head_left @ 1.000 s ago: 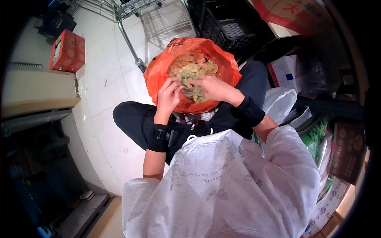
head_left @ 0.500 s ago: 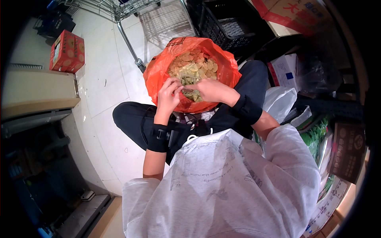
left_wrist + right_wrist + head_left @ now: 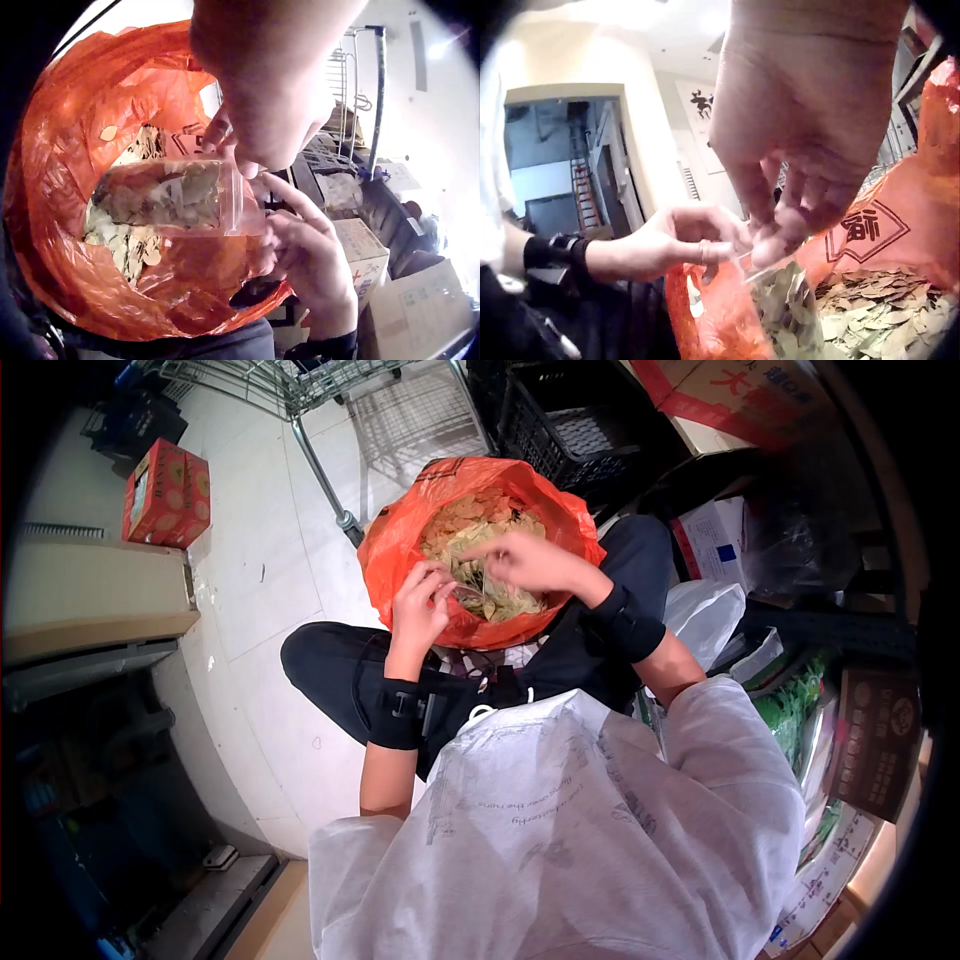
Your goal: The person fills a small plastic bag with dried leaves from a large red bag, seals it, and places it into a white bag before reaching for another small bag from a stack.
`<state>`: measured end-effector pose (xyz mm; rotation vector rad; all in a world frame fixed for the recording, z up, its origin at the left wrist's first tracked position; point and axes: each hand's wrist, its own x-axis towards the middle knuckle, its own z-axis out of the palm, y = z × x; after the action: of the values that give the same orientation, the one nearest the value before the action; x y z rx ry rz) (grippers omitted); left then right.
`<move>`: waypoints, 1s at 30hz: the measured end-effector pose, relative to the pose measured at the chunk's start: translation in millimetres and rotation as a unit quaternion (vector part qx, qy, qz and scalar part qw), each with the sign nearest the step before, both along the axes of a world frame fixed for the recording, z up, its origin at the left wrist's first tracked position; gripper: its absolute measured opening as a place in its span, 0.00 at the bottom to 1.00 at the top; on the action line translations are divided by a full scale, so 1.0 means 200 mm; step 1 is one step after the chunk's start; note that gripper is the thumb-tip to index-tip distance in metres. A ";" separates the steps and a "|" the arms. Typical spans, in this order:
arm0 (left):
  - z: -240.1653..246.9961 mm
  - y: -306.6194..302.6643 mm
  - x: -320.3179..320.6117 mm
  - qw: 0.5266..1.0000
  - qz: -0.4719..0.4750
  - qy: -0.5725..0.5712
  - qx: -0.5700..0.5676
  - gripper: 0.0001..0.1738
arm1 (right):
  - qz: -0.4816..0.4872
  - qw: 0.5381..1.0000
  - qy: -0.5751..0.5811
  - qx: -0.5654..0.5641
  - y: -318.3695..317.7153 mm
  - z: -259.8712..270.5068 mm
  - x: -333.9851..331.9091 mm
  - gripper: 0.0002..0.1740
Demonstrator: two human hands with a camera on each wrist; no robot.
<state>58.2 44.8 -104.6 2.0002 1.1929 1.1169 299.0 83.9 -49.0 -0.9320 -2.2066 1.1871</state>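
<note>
A clear zip bag filled with dried leaves lies over the mouth of a large orange plastic bag. Inside the orange bag are many loose dried leaves. At the zip bag's mouth, my left hand pinches one end of the zip strip between thumb and fingers. My right hand is beside it, its fingertips curled at the same strip in the right wrist view. In the left wrist view the right index finger stretches toward the left fingers. Part of the strip is hidden behind the fingers.
The orange bag sits between the person's crossed legs on a tiled floor. A wire cart and a black crate stand beyond it. On the left is a red box; cartons and a white plastic bag crowd the right.
My right hand first shifted left along the zip bag's mouth, then moved away from the body, its index finger now stretched out. The left hand has kept its pinch almost in place.
</note>
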 end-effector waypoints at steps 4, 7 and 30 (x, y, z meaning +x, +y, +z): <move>0.03 -0.01 0.01 1.000 -0.002 -0.002 -0.019 0.07 | -0.218 0.961 0.040 -0.163 0.23 -0.26 0.04 0.08; 0.02 0.00 0.01 1.000 0.003 0.012 -0.017 0.07 | -0.272 0.931 -0.111 -0.214 0.42 -0.57 0.08 0.13; 0.02 0.00 0.00 0.999 0.012 -0.017 -0.029 0.07 | -0.547 0.723 0.066 -0.417 0.79 -1.41 -0.07 0.09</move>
<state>57.6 44.4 -100.3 1.9205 1.2223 1.1113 285.1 242.3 -330.2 -1.9833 -0.5247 1.4294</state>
